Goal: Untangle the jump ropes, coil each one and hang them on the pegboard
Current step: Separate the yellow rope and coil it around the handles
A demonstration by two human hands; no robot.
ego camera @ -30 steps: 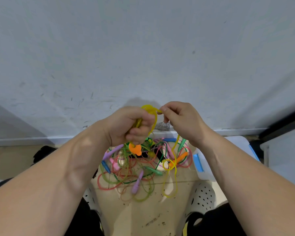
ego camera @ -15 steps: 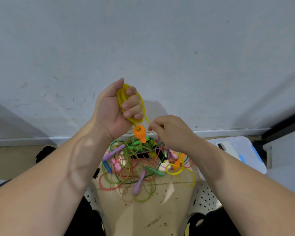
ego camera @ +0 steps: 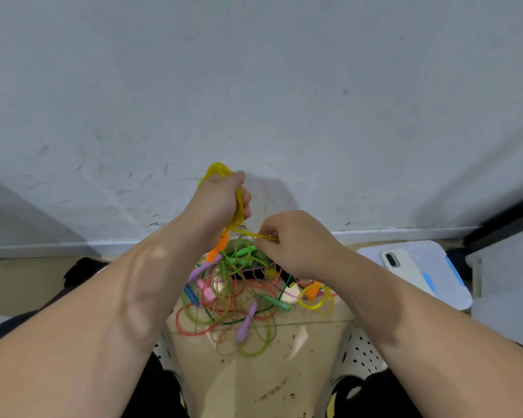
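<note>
Yellow jump rope [ego camera: 217,169] is gathered in several loops above the tangle of ropes [ego camera: 239,300]. It is gripped by the left hand [ego camera: 218,203], fingers curled tight round the coil. 1 orange handle [ego camera: 219,247] hangs below that fist, just above the tangle. The right hand [ego camera: 296,242], over the tangle's far side, pinches a taut strand of the same rope. The tangle lies on a brown cardboard surface [ego camera: 254,375]. Right of the tangle, a white phone [ego camera: 405,267] rests on a pale lid [ego camera: 447,285]. Behind the tangle stands a grey wall [ego camera: 254,86].
</note>
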